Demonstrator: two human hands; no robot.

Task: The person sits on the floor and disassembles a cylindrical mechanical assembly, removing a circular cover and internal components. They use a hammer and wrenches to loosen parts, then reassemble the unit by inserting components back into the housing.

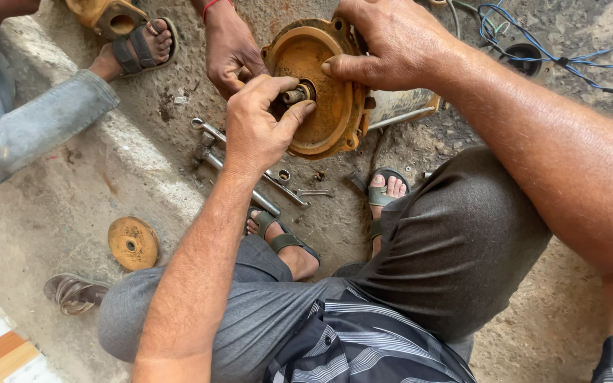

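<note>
Left hand (257, 128): fingers pinch the shaft (296, 93) of the orange pump housing (328, 106). Right hand (391, 46): fingers clamp its rim. Risk: greasy shaft likely slips, nipping a co-worker's hand (230, 46).

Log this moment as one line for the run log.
left hand: fingers at shaft | right hand: grips yellow pump housing | another person's hand: steadies housing | wrenches on ground

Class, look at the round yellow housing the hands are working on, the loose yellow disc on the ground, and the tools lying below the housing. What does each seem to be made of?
Yellow housing: probably cast metal, worn yellow paint, bolt lugs on its rim.
Yellow disc: likely painted metal, rusty patches.
Tools: bare steel, grey and shiny.
</note>
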